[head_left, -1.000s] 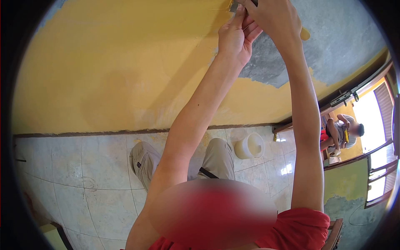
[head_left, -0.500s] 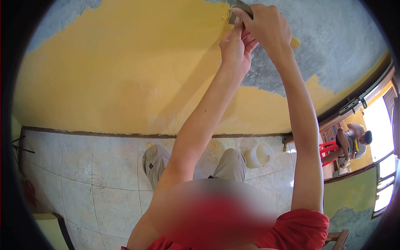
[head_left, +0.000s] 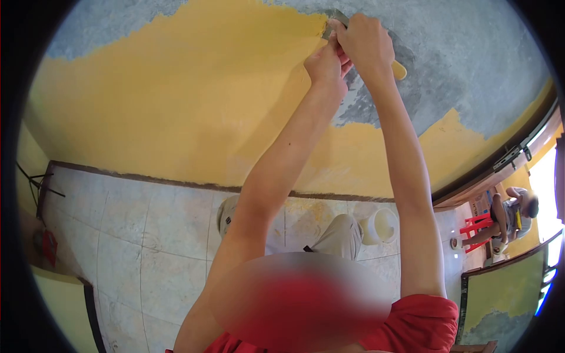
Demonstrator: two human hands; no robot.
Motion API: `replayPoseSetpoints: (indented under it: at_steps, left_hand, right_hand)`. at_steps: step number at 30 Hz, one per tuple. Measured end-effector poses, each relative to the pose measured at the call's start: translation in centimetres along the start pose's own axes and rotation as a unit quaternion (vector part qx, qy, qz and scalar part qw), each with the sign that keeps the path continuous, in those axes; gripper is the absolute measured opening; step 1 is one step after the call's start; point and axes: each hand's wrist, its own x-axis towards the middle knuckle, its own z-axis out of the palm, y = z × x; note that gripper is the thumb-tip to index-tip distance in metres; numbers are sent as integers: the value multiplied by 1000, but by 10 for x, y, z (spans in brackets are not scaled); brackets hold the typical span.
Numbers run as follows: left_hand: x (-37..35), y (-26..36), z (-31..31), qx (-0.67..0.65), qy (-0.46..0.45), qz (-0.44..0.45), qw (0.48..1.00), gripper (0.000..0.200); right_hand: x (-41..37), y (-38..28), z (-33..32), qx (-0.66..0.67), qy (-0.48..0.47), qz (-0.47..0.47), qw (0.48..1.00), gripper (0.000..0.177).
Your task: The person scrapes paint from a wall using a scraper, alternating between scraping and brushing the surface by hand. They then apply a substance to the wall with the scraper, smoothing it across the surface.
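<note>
A scraper with a flat metal blade and a rounded yellow handle end is pressed to the wall, at the ragged edge of the yellow paint. My right hand is closed around it from above, covering most of the handle. Just below and to the left, my left hand has its thumb and curled fingers on the lower part of the blade. Bare grey wall shows right of both hands and above the paint edge.
A white bucket stands on the tiled floor beside my knee. Yellow flakes lie near the wall's foot. Rightward, a person sits on a red stool by the doorway. A dark stand is far left.
Both hands and the scraper have shifted slightly left along the wall, into the paint edge. My view has tilted a little, and the seated person's posture has altered.
</note>
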Motion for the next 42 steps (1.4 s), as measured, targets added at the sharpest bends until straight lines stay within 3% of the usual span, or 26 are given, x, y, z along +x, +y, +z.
replayPoseSetpoints:
  at_steps: [2, 4, 6, 8, 11, 14, 17, 19, 24, 26, 27, 29, 38, 42]
  left_hand:
    - [7, -4, -2, 16, -2, 0, 1000, 28]
    - [18, -13, -5, -84, -28, -17, 996, 26]
    - [13, -14, 1, -70, -18, -19, 997, 25]
    - [12, -9, 8, -69, -16, -11, 997, 24]
    - [10, -5, 7, -32, -21, -17, 999, 19]
    - [13, -7, 3, -40, -31, -25, 998, 22]
    - [15, -15, 5, -64, -58, -30, 996, 24]
    - [9, -18, 16, -128, -47, 6, 991, 26]
    - [19, -19, 6, -157, -44, -29, 986, 24]
    - [21, -14, 1, -148, -43, -39, 987, 23]
    - [22, -12, -2, -147, -36, -33, 988, 22]
    - [17, -9, -6, -151, -27, -30, 988, 20]
    - [9, 7, -7, -74, 28, 13, 997, 21]
    - [14, 11, -13, -3, 44, 82, 996, 20]
  right_hand:
    - [1, -4, 0, -50, 9, -24, 998, 47]
    - [7, 1, -2, -42, 28, -51, 997, 41]
    - [9, 8, -5, -41, 49, -81, 995, 36]
    - [16, 14, -9, -70, -40, -139, 987, 41]
    - [24, 25, -10, -49, -78, -207, 974, 38]
    - [33, 28, -13, -27, -106, -182, 977, 36]
    - [41, 33, -7, -35, -31, -236, 971, 36]
    - [44, 15, -21, -83, -53, -232, 968, 33]
    - [34, -5, -29, -140, -101, -203, 964, 28]
    - [29, 0, -17, -85, -26, -187, 978, 30]
    - [26, 0, -18, -88, -27, -184, 979, 30]
    - [15, -2, -21, 35, -86, -90, 992, 35]
    - [24, 10, 11, 50, -39, -105, 992, 43]
    - [21, 10, 30, 84, 8, -78, 993, 45]
